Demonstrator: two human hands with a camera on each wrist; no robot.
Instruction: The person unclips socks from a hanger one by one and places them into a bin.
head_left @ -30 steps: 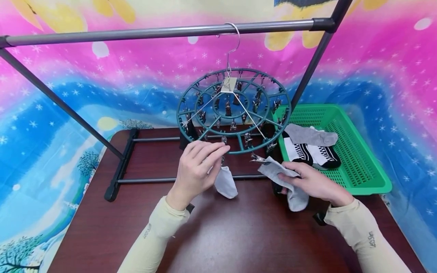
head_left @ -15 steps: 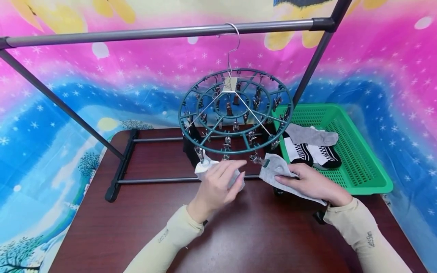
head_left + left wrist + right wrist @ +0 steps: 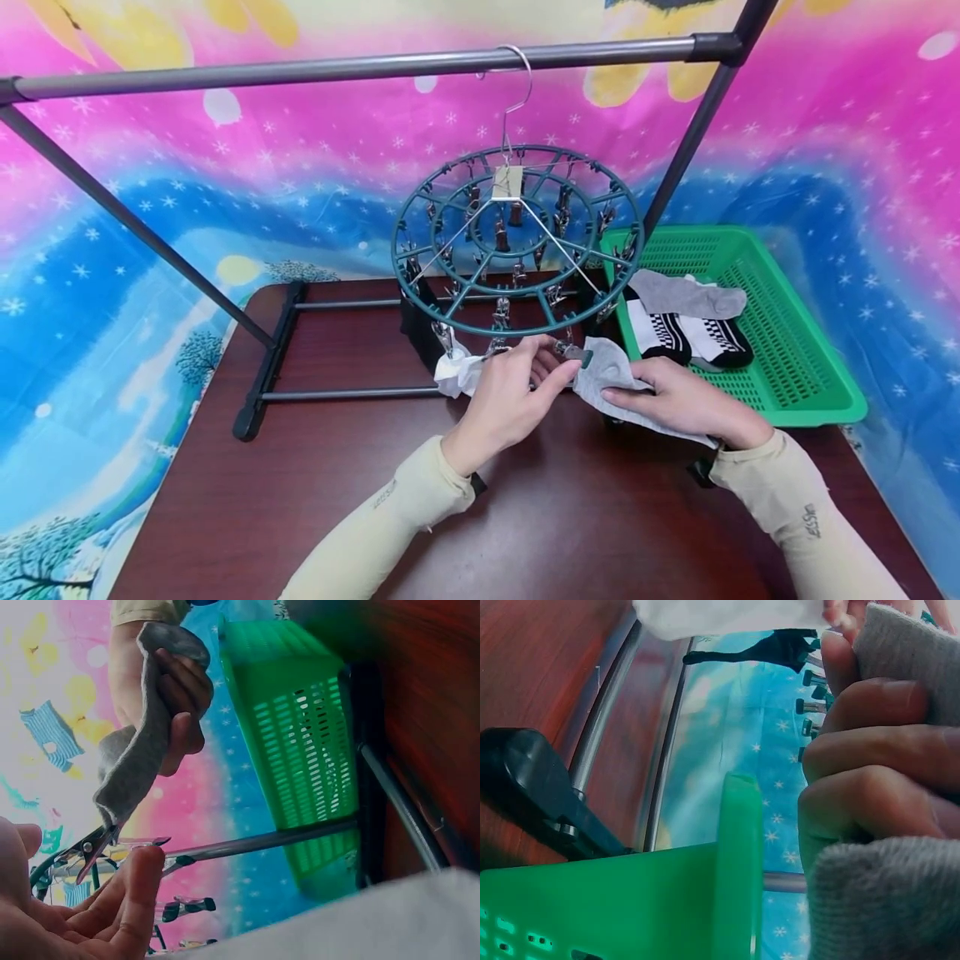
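My right hand (image 3: pixel 686 400) grips a light grey sock (image 3: pixel 607 383), fingers curled under it and thumb on top. The sock's cuff meets a metal clip (image 3: pixel 91 849) with dark tips, which dangles from the front of a round green clip hanger (image 3: pixel 525 332). Around that clip my left hand (image 3: pixel 510 400) spreads its thumb and fingers, fingertips close to the metal in the left wrist view. A white sock (image 3: pixel 452 373) hangs from a clip left of this hand, partly hidden behind it. Farther left hangs a black sock (image 3: pixel 424 325).
The hanger hooks over the horizontal bar (image 3: pixel 337 71) of a metal rack standing on the brown table (image 3: pixel 585 533). At the right a green basket (image 3: pixel 802 350) holds a grey sock (image 3: pixel 690 296) and patterned black-and-white socks (image 3: pixel 708 337). Several other clips hang around the rings.
My left hand has moved right, from beside the white sock to the clip at the grey sock. The white sock has swung left. My right hand keeps its hold on the grey sock.
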